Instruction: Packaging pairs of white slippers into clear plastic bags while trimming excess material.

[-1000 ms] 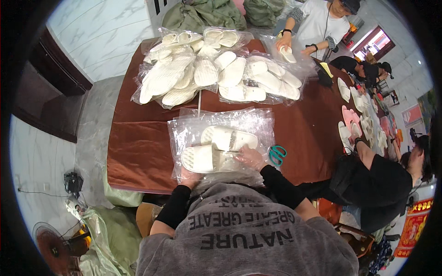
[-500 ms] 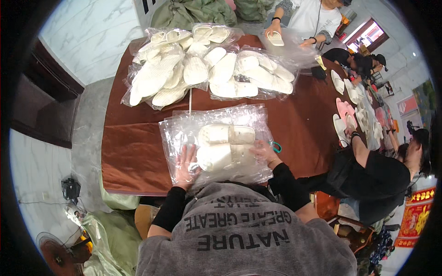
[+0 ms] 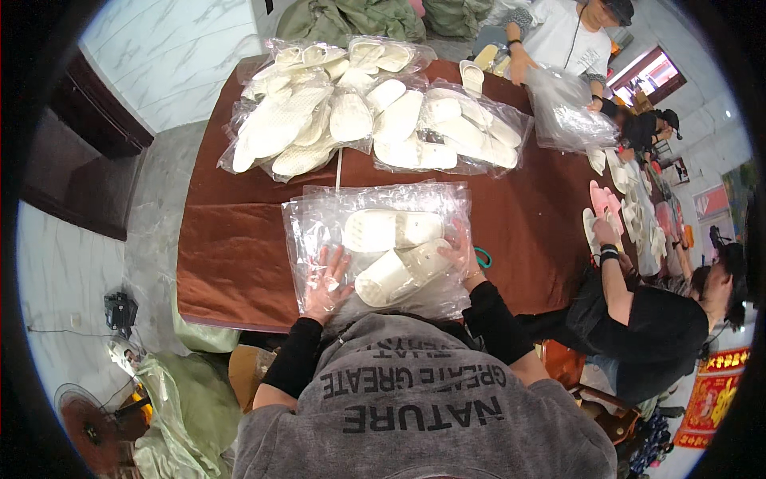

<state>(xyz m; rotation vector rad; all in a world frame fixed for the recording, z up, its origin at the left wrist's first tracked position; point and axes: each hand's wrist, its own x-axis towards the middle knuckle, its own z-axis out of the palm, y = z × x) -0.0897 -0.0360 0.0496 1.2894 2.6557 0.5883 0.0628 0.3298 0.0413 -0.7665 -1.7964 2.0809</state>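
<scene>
Before me, a pair of cream slippers lies on a clear plastic bag: the far slipper [image 3: 372,231] lies crosswise, and the near slipper [image 3: 392,283] is angled with its right end farther from me. Whether the pair is inside the plastic or on top of it, I cannot tell. My left hand [image 3: 325,286] rests open, fingers spread, on the clear bag [image 3: 315,219] left of the near slipper. At the near slipper's right end, my right hand [image 3: 458,254] touches it with fingers stretched out and apart. A teal loop [image 3: 483,257] sits beside my right wrist.
Bagged cream slippers [image 3: 279,120] are heaped along the far side of the brown-covered table [image 3: 231,263]. At the far right a person [image 3: 550,48] handles clear bags [image 3: 570,108]. Another person [image 3: 654,319] reaches toward pink slippers [image 3: 604,198]. A fan [image 3: 88,427] stands lower left.
The near slipper has turned, its right end swinging away from me and apart from the far slipper. My right hand has shifted slightly away from me. The far person's bags have moved right.
</scene>
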